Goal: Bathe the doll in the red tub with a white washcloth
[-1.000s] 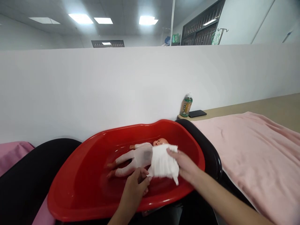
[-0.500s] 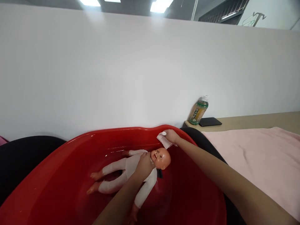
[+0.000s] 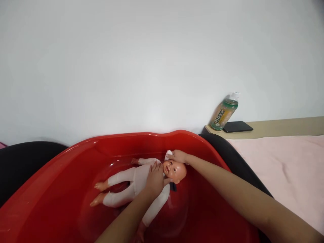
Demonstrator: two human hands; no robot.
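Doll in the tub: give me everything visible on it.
The doll lies on its back in the red tub, feet toward the left of the view. Its bald head, hands and feet look like glossy plastic; torso and limbs are white, seemingly cloth. Legs are slightly apart; the far arm lies along the body, the near one angles outward. The left hand rests on its upper chest; the right hand, with a white cloth, is at its head.

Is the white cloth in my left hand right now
No, the right hand holds the white cloth, while the left hand lies on the doll.
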